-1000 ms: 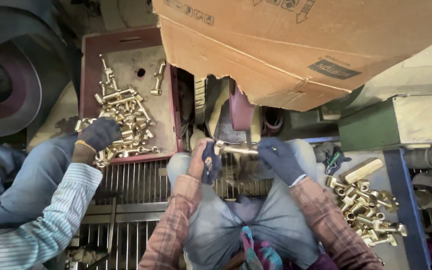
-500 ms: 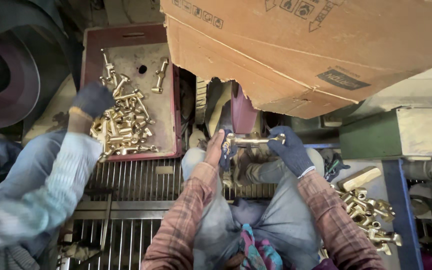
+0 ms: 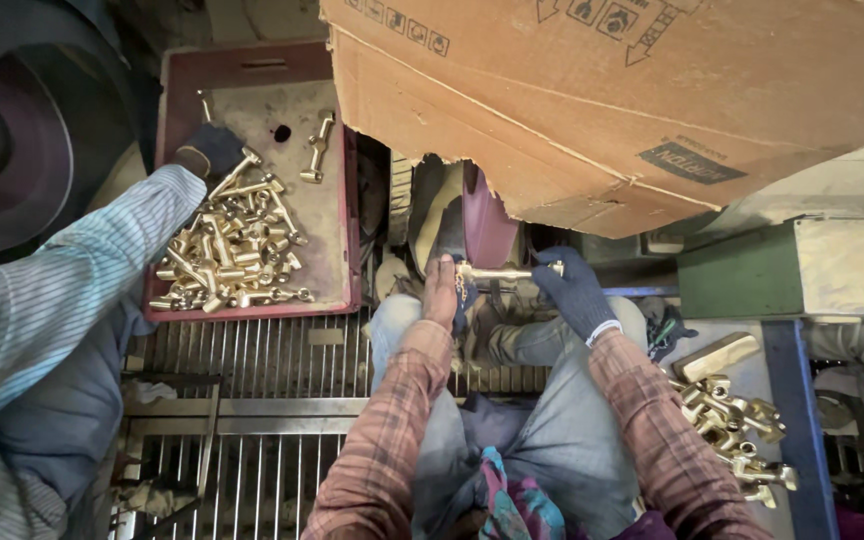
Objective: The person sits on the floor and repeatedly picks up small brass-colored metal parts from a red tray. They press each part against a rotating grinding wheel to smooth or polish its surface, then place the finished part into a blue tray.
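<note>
Both my hands hold one brass fitting (image 3: 500,272) level, just in front of a dark red wheel (image 3: 488,225). My left hand (image 3: 444,292), partly gloved, grips the fitting's left end. My right hand (image 3: 574,291), in a dark glove, grips its right end. My plaid sleeves and grey trousers fill the lower middle of the view. The wheel's upper part is hidden behind a cardboard sheet (image 3: 632,100).
A co-worker's gloved hand (image 3: 210,150) on a striped sleeve reaches into a red tray (image 3: 340,190) holding several brass fittings (image 3: 232,250). More brass fittings (image 3: 737,425) lie at the right by a green metal box (image 3: 742,270). A metal grate (image 3: 282,400) covers the floor. A large dark wheel (image 3: 12,160) sits at the far left.
The co-worker's hand moved from the tray's near left side up toward its far left corner. My hands with the fitting shifted slightly right, closer to the red wheel.
</note>
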